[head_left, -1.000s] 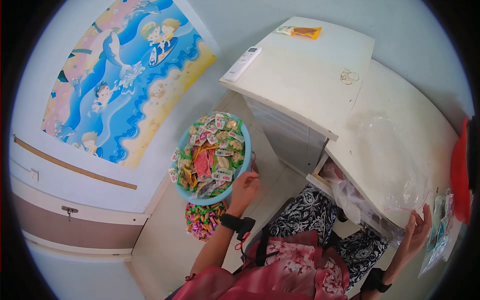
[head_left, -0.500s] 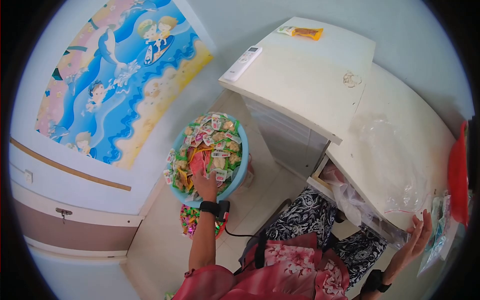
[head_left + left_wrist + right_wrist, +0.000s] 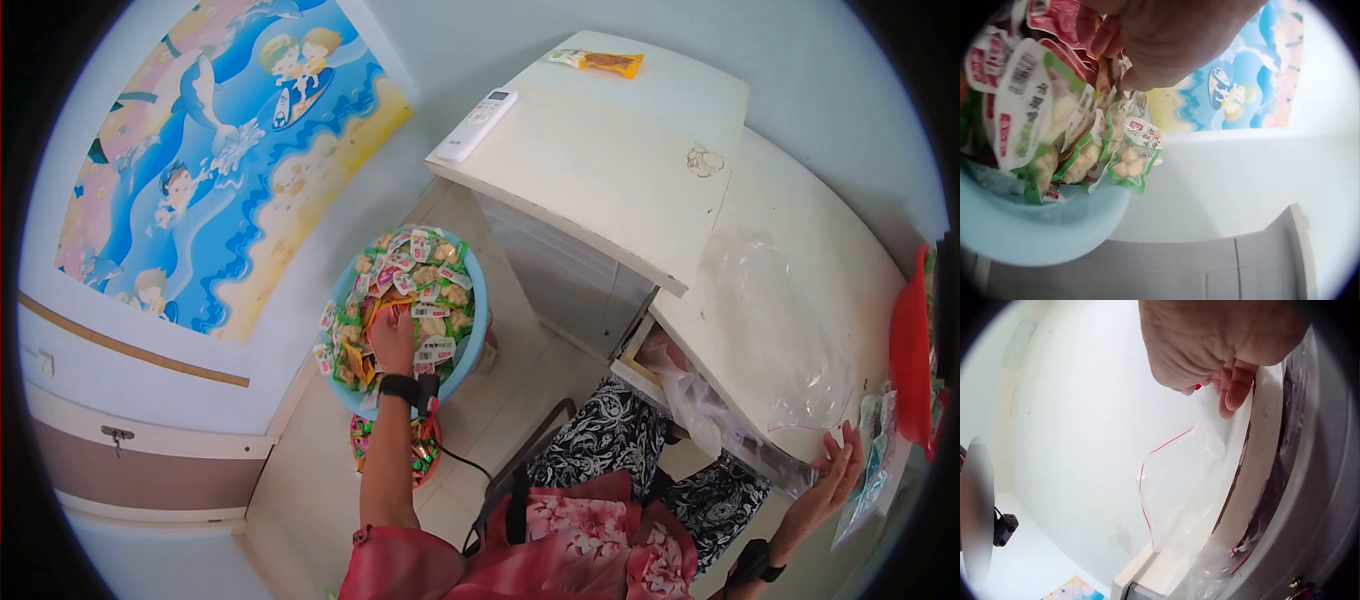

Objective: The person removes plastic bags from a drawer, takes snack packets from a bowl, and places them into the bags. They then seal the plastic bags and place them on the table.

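My left hand (image 3: 392,345) reaches into a light blue basin (image 3: 476,330) heaped with wrapped snack packets (image 3: 432,328). In the left wrist view its fingers (image 3: 1107,37) bend down among red packets (image 3: 1060,19), beside green-and-white ones (image 3: 1132,156). I cannot tell whether they grip a packet, as the palm hides part of them. My right hand (image 3: 832,480) is at the curved desk edge, fingers loosely extended. Beside it on the desk lies a clear zip bag (image 3: 1179,481) with a red seal line.
Under the basin stands a red-rimmed container of colourful wrapped candies (image 3: 375,440). The white desk (image 3: 600,140) bears a remote control (image 3: 478,125) and a yellow snack packet (image 3: 612,64). An open drawer (image 3: 640,372) holds plastic bags. A red basin (image 3: 908,350) is at far right.
My left hand has moved from the blue basin's near right rim up and left, into the middle of the packets. The right hand stays by the desk edge.
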The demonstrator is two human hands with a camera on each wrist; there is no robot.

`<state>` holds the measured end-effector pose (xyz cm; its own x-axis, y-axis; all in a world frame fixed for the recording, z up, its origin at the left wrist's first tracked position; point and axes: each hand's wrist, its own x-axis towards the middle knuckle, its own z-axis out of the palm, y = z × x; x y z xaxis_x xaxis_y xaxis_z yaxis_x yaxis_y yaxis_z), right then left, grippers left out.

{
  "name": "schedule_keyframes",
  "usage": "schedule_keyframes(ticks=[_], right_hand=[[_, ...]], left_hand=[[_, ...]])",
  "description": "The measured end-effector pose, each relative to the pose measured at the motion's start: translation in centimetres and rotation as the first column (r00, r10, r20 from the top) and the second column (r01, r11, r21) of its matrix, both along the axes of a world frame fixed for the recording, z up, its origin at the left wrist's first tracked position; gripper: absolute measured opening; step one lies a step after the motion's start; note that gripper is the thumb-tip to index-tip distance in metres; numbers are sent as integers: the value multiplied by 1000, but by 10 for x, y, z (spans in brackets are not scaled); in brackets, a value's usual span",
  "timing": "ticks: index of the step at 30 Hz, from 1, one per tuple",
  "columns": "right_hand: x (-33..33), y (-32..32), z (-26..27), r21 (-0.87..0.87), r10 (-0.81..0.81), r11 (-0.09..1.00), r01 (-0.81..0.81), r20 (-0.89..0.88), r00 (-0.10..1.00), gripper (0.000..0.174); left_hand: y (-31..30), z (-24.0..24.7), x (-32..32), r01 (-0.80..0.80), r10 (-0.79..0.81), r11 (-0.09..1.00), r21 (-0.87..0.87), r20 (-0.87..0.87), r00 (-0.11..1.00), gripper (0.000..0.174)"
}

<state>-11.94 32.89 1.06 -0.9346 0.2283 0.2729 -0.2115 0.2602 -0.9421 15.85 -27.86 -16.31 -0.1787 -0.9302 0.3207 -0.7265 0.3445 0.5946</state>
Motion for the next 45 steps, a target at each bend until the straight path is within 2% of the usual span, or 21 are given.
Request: schedule_keyframes(ticks=[1,2,5,6,9,12,15,18,24,27,30,33,37,38,41,43,44,45], right_hand=[[-1,0,0,-41,-10,999,10,3,1000,39],[-2,2,-1,-47,-14,999,14,5,1000,39],[-3,4,-5,-49,-39,998,39,8,999,40],[-2,3,-5,-34,-53,998,54,9,999,40],[-4,4,-6,-6,-76,997,76,26,997,40],[-7,10,-11,26,-90,996,89,26,996,39],[-7,15,-14,30,-103,994,102,30,994,40],[-7,10,-12,49,-124,991,123,21,992,39],[-4,5,-7,12,-137,991,137,34,990,36],[-6,4,-12,-1,-149,989,149,4,989,34],[-8,5,-16,7,-155,988,155,-23,988,33],[-10,8,-19,1,-135,991,136,-34,990,32],[-6,1,-14,-6,-145,989,145,-31,989,31],[-6,1,-14,-19,-131,991,130,-23,991,31],[-4,4,-16,-65,-111,992,110,-14,994,30],[-5,5,-17,-107,-108,989,105,-23,994,28],[-3,4,-13,-119,-97,988,94,-23,995,27],[-3,2,-12,-143,-100,985,95,-26,995,26]], left_hand=[[-9,8,-9,5,-6,1000,10,41,999,51],[-21,2,-16,41,-44,997,-65,-44,998,62],[-62,-10,-37,6,-6,996,90,6,1000,68],[-73,-17,-43,14,-16,999,38,43,999,75],[-94,-37,-53,92,-90,989,-117,17,996,69],[-74,0,-76,42,-6,990,-134,262,965,66],[-93,2,-89,162,-113,982,-101,377,919,65],[-98,20,-106,180,-144,982,-55,396,907,61],[-119,-1,-117,267,-211,952,-153,305,929,39],[-115,-2,-109,233,-208,972,-44,311,928,28],[-113,-26,-72,381,-371,902,-202,87,924,19],[-93,-5,-46,372,-378,926,-64,-148,914,18],[-65,53,-21,420,-359,896,148,-317,878,7],[-62,71,-14,425,-393,898,116,-223,892,7],[-32,143,-25,587,-419,798,136,-576,702,7],[-27,183,-31,639,-463,766,73,-627,626,11],[-16,206,-41,687,-499,727,3,-685,531,9],[-2,230,-52,704,-500,710,-22,-719,482,9]])
